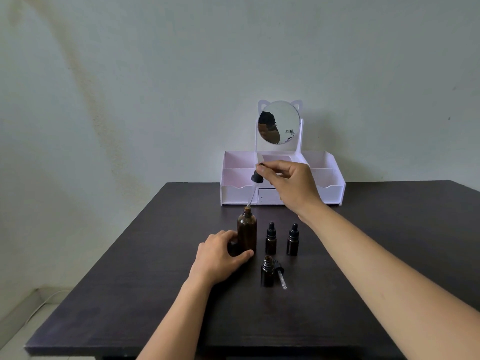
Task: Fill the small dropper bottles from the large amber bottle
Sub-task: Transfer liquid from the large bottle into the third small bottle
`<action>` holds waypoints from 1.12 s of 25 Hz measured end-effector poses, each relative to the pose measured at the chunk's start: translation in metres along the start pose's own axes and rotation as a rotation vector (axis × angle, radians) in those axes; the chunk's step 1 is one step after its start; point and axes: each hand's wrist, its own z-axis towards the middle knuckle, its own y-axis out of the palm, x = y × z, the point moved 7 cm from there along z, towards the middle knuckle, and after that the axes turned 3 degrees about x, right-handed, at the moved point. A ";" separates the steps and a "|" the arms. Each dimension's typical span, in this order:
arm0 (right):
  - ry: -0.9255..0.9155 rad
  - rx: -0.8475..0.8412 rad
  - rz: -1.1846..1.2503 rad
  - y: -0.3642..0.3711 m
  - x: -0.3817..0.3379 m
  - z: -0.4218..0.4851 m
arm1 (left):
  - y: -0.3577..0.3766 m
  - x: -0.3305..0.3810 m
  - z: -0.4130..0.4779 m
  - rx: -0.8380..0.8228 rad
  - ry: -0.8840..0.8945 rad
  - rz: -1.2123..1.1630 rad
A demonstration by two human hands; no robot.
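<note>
**While L hand steadied the big bottle, R hand held its dropper over the neck**

Where the dark wood-grain table [130, 281] met the far wall, a white-and-pink desk organiser [235, 194] stood at the back edge, w/ a round cat-ear mirror [285, 120] rising from its middle. The wall [155, 74] was pale grey-green, w/ a brownish stain running diagonally down its left side. At lower left, a strip of light floor [15, 331] showed w/ a white cable [44, 305] lying on it.

The large amber bottle [247, 229] stood upright and uncapped near table centre, in front of the organiser. The left hand [218, 258] gripped its lower part, thumb curled across the front and fingers round the far side, hiding the bottle's lower left. The right hand [293, 185] pinched the black top of a long dropper [257, 176] between thumb and fingertips. Its glass tube slanted down to the bottle's mouth, but I couldn't tell if the tip was inside. That hand and forearm blocked the organiser's middle section and drawer.

Just right of the big bottle stood two capped small dropper bottles [271, 240], side by side but apart. Nearer the camera, a third small bottle [267, 275] stood open. Its own small dropper [280, 275] lay on the table just beside it on the right, tip pointing toward the camera.
</note>
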 end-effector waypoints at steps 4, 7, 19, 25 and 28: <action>0.018 -0.058 -0.054 0.014 0.015 -0.006 | -0.001 0.001 0.001 0.003 0.003 0.000; 0.061 -0.032 -0.040 0.015 0.026 -0.007 | -0.001 0.002 0.000 -0.001 0.009 0.001; 0.055 -0.035 -0.052 0.018 0.026 -0.005 | 0.001 -0.001 0.002 0.004 0.009 0.010; 0.006 0.026 0.047 0.005 0.001 -0.002 | 0.001 0.000 0.001 -0.006 0.001 0.009; -0.039 0.084 0.109 -0.012 -0.017 -0.001 | 0.001 0.001 -0.002 -0.025 -0.008 -0.023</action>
